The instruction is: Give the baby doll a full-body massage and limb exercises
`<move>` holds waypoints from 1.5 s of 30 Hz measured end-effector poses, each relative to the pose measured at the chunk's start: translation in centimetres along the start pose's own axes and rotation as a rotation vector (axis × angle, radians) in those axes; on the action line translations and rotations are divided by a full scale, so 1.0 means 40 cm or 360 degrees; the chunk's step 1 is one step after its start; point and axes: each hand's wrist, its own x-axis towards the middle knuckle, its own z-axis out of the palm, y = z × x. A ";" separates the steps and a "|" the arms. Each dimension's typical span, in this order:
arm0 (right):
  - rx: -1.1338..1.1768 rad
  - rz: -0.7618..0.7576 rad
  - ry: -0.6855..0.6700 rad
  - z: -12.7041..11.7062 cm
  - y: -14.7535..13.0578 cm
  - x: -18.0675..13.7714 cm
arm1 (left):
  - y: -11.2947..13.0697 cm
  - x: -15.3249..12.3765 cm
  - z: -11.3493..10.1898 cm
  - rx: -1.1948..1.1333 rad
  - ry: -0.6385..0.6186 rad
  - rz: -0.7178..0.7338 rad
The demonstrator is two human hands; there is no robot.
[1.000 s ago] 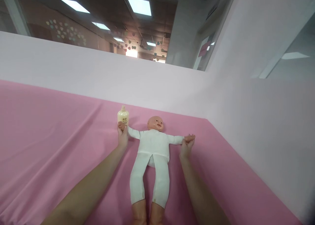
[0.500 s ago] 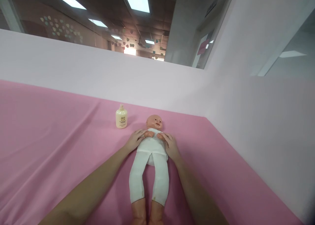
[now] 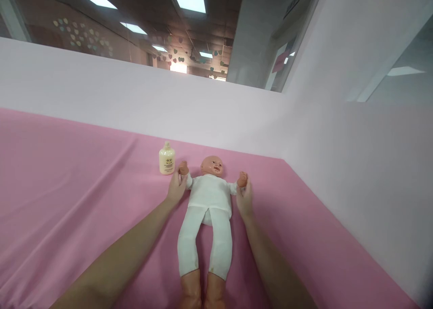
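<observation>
A baby doll (image 3: 209,200) in a white suit lies on its back on the pink sheet (image 3: 67,200), head toward the far wall. My left hand (image 3: 176,189) grips the doll's arm near its wrist, with the doll's small hand sticking up beside the head. My right hand (image 3: 244,197) grips the doll's other arm the same way. Both doll arms are bent upward at the sides. A cream lotion bottle (image 3: 167,159) stands just left of the doll's head, close to my left hand.
A pale wall (image 3: 135,101) borders the sheet at the back and another (image 3: 355,173) runs along the right side. Above the back wall are glass panes showing ceiling lights and heart decorations.
A second ago the doll's arms were stretched out sideways. Half a second ago I had them crossed on its chest. Now my hands have drawn them apart and up beside its head.
</observation>
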 end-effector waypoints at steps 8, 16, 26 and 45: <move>0.0399 0.0575 0.0576 -0.061 0.087 0.030 | -0.087 0.048 -0.036 -0.0422 0.0646 -0.0653; 0.0449 0.0625 0.0633 -0.058 0.070 0.029 | -0.091 0.051 -0.039 -0.0369 0.0628 -0.0663; -0.0365 -0.0325 -0.0220 -0.002 -0.012 -0.013 | -0.015 -0.005 0.010 0.0456 -0.0308 0.0324; -0.0496 -0.0461 -0.0510 0.012 -0.019 -0.022 | -0.012 -0.025 0.033 0.0554 -0.0469 0.0430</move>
